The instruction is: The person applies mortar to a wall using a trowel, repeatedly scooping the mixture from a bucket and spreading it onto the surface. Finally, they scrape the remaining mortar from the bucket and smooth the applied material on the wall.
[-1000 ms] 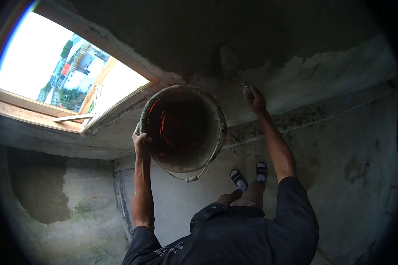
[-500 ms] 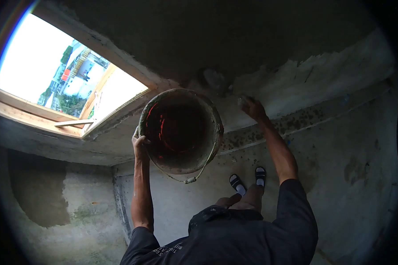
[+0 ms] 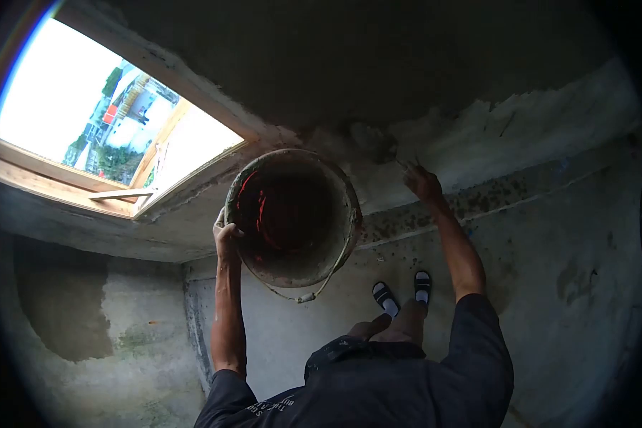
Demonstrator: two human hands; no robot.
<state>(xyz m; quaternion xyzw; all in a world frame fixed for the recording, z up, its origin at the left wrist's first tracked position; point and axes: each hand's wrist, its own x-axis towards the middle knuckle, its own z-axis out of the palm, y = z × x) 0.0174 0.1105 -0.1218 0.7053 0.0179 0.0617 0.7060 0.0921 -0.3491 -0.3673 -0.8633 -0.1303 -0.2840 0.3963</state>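
My left hand (image 3: 226, 232) grips the left rim of a mortar-stained bucket (image 3: 334, 232), thumb over the edge. The bucket's mouth faces me; its inside is dark with reddish streaks, and its wire handle (image 3: 329, 279) hangs loose along the near side. To the right of the bucket, my right hand (image 3: 423, 185) is closed around something small and thin, too dim to make out. It is close to the wall, just right of a wet lump of mortar (image 3: 373, 143) on the surface.
A wood-framed window opening (image 3: 114, 114) is at the upper left. Dark, damp plaster (image 3: 378, 57) covers the upper wall, above a paler strip. Splatter marks a ledge (image 3: 478, 202) at the wall's foot. My sandalled feet (image 3: 403, 292) stand on the concrete floor (image 3: 542, 314).
My right hand has moved slightly right and down. A blurred grey lump near the wall now shows as a patch on it. My left hand and the bucket stay nearly in place.
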